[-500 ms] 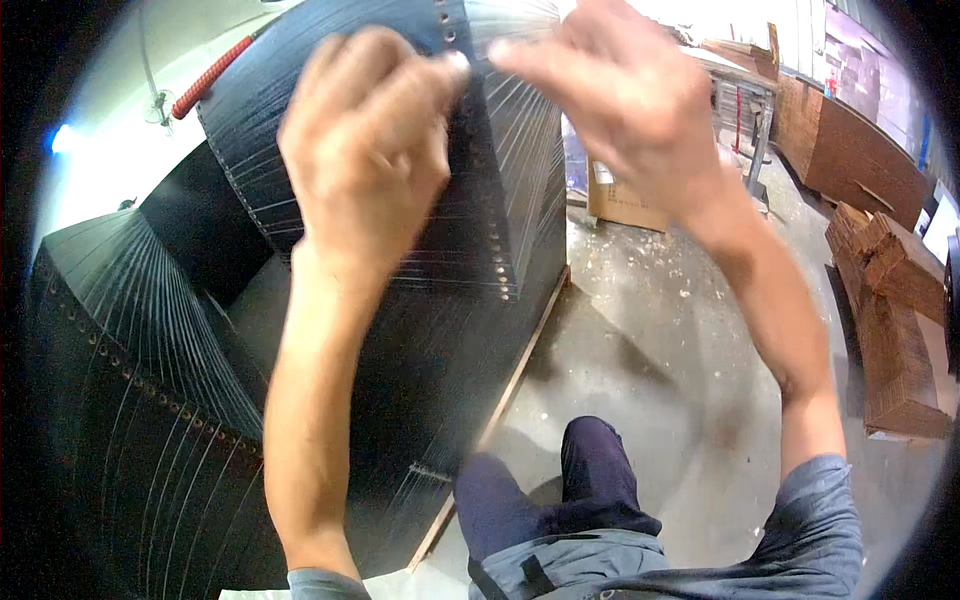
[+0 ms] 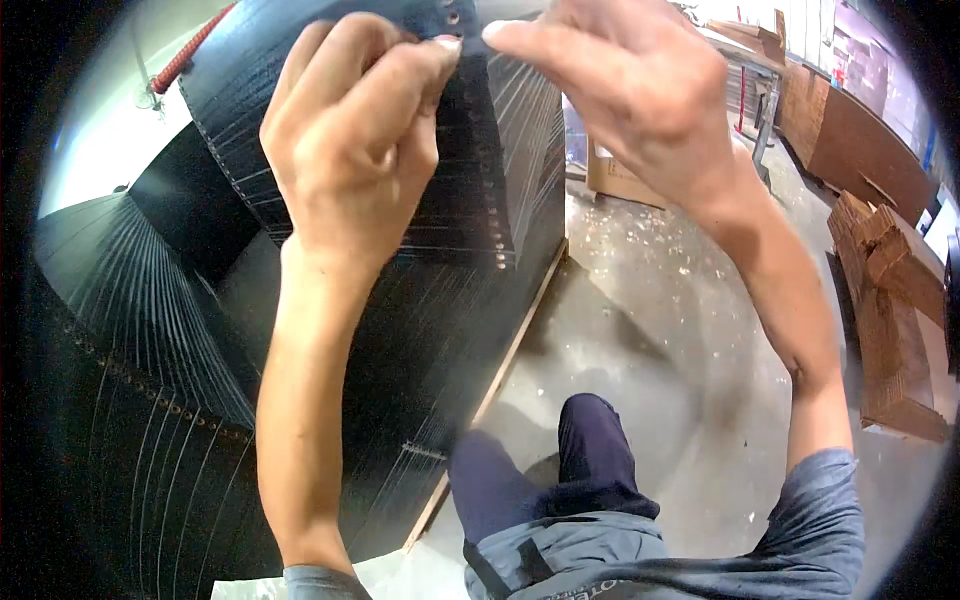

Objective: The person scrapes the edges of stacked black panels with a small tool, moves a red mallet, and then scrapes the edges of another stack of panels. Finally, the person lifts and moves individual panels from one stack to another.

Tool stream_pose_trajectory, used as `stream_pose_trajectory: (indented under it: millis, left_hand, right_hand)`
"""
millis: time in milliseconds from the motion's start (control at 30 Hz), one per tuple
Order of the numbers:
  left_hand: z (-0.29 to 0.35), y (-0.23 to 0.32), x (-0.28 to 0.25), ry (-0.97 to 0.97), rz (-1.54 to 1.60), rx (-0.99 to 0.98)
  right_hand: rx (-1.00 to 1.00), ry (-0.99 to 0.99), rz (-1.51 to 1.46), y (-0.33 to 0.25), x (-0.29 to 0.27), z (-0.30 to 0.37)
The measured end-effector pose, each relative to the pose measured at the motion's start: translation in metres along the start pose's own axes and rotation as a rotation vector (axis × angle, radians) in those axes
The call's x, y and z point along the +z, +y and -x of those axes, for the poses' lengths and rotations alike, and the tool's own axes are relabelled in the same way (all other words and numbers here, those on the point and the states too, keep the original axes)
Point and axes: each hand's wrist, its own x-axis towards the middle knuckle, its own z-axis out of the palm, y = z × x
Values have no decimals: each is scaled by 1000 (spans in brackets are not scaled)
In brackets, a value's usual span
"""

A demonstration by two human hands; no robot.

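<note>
We see left hand (image 2: 350, 150) pinching black panel (image 2: 470, 170) edge | right hand (image 2: 620, 90) pinching beside it | cardboard box (image 2: 615, 175) contents hidden

Your left hand (image 2: 355, 150) is raised with fingers curled, thumb and forefinger seemingly pinched together. Your right hand (image 2: 625, 90) is raised beside it, fingertips nearly meeting the left's.

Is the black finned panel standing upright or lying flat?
Upright. The black finned panel rises from the floor; the left hand and right hand pinch its top edge.
</note>
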Motion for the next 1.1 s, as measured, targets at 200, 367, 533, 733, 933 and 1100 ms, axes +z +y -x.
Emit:
stream_pose_trajectory:
  millis: [200, 367, 533, 733, 933, 1100]
  left_hand:
    - [115, 109, -20, -385, 182, -299]
    - [93, 97, -28, -277, 94, -200]
    - [19, 25, -15, -50, 1, -94]
    - [121, 95, -19, -338, 147, -176]
    - [101, 121, -36, -476, 275, -364]
    - [9, 57, -36, -251, 50, -136]
  right_hand:
    - [285, -463, -196, -120, -28, 114]
    - [135, -350, -76, -105, -27, 96]
    - [-9, -164, 49, -25, -5, 22]
    - [216, -347, -49, -122, -13, 131]
    - [454, -380, -266, -139, -24, 133]
    - [407, 2, -50, -70, -3, 43]
